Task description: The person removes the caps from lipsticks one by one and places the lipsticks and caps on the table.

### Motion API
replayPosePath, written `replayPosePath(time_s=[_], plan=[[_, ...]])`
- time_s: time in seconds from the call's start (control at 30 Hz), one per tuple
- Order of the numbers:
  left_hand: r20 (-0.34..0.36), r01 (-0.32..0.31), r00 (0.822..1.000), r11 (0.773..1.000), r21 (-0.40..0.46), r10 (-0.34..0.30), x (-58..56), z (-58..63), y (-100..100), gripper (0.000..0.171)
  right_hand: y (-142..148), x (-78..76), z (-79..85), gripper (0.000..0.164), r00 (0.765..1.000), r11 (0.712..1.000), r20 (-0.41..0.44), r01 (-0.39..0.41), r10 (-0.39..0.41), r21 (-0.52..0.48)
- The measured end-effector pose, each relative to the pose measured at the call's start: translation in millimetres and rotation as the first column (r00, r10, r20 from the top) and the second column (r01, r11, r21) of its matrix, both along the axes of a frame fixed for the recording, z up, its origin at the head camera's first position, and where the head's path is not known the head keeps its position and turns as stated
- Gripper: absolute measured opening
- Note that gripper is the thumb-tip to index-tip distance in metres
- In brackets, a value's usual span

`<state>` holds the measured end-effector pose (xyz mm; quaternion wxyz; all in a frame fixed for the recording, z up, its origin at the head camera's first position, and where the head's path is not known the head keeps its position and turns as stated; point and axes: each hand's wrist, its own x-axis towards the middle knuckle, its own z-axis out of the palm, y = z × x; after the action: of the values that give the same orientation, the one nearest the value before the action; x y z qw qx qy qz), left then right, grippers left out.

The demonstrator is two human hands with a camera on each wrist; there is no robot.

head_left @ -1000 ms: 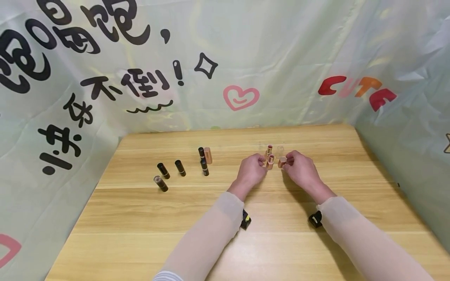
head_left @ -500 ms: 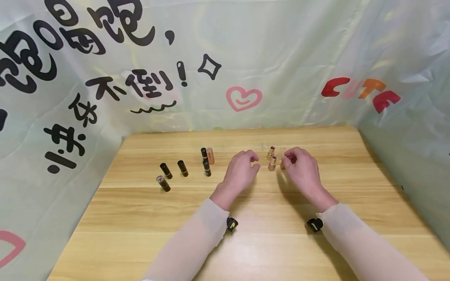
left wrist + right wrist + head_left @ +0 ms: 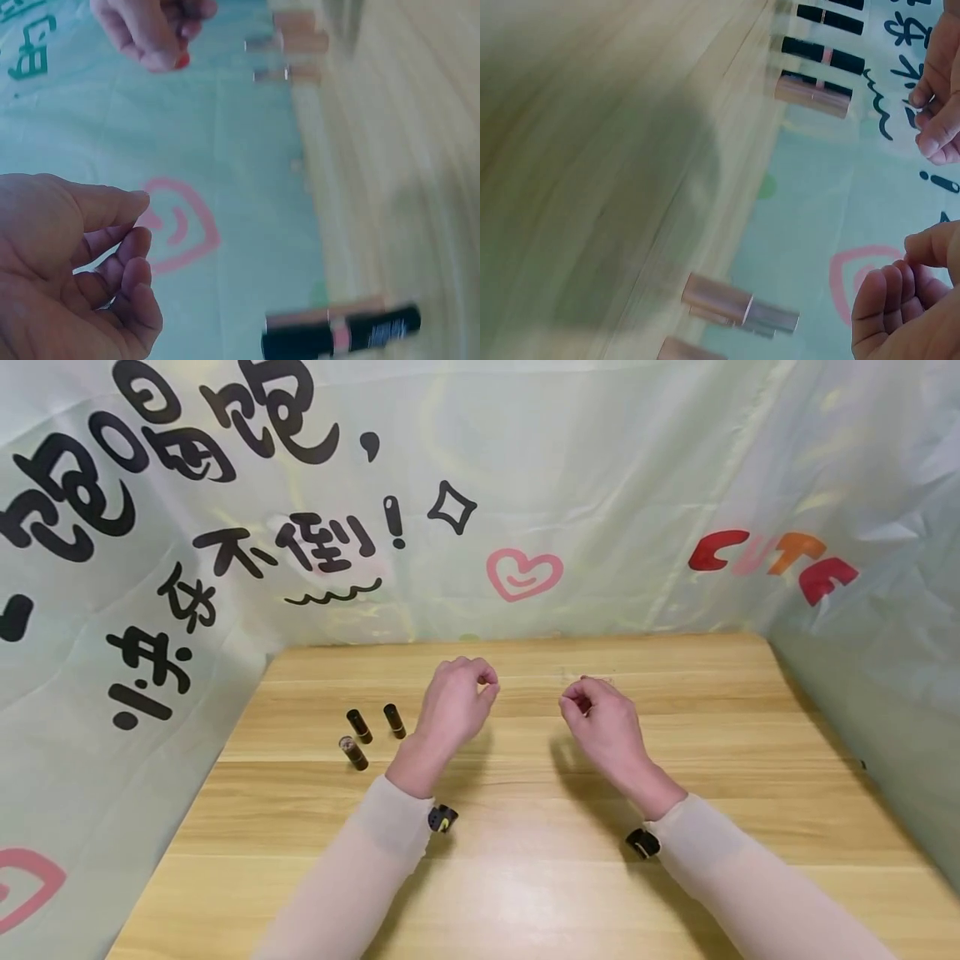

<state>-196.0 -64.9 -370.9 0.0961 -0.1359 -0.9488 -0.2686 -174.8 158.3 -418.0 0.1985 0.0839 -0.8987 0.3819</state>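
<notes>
My left hand (image 3: 453,706) hovers over the middle-left of the table, fingers loosely bent and nothing in them. In the head view it hides the black lipstick (image 3: 379,331) and the rose-gold tube (image 3: 814,96) that appear in the wrist views. To its right, my right hand (image 3: 603,718) is also raised, thumb close to its curled fingers, with no object visible between them. Behind it, mostly covered in the head view, stands an uncapped rose-gold lipstick (image 3: 716,298) among others of that colour. A gap separates the two hands.
Several black lipsticks stand upright at the left, among them a front one with a patterned top (image 3: 353,753). The wooden table (image 3: 525,877) ends against a printed cloth backdrop (image 3: 600,485) at the back and sides. A faint clear piece (image 3: 603,680) shows behind my right hand.
Both hands have drawn away from the rose-gold lipsticks and moved left. My left hand now covers the tubes at the middle-left, and my right hand covers the rose-gold ones.
</notes>
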Motion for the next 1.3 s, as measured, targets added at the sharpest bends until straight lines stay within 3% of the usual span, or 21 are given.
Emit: replayPosePath(time_s=[0.2,0.3,0.5,0.67,0.87,1.17,1.3], plan=[[-0.003,-0.071,0.997,0.996,-0.056,0.071,-13.7,1.5,-23,0.006,-22,-12.3,0.0,0.007,0.998,0.999,0.054,-0.032,0.031,0.004],[0.027,-0.091,0.995,0.992,-0.089,0.094,-18.0,-0.3,-31,0.010,-31,-18.4,-1.9,0.008,0.995,0.999,0.082,-0.051,0.050,0.002],[0.115,-0.110,0.985,0.982,-0.151,0.128,-26.4,-10.0,-40,0.031,-48,-26.5,-10.1,0.010,0.983,0.995,0.157,-0.095,0.093,0.011],[0.162,-0.088,0.979,0.971,-0.222,0.125,-34.2,-15.3,-43,0.039,-60,-29.0,-15.4,0.010,0.974,0.994,0.205,-0.104,0.097,0.023],[0.189,-0.087,0.972,0.959,-0.271,0.141,-41.9,-18.4,-43,0.039,-69,-29.6,-21.2,0.009,0.969,0.993,0.222,-0.117,0.110,0.018],[0.249,-0.110,0.951,0.954,-0.277,0.182,-50.8,-22.8,-41,0.038,-72,-28.4,-27.5,0.008,0.971,0.993,0.214,-0.116,0.107,0.034],[0.249,-0.116,0.949,0.949,-0.294,0.194,-53.4,-24.5,-41,0.024,-71,-28.6,-29.6,0.009,0.971,0.991,0.215,-0.121,0.107,0.052]])
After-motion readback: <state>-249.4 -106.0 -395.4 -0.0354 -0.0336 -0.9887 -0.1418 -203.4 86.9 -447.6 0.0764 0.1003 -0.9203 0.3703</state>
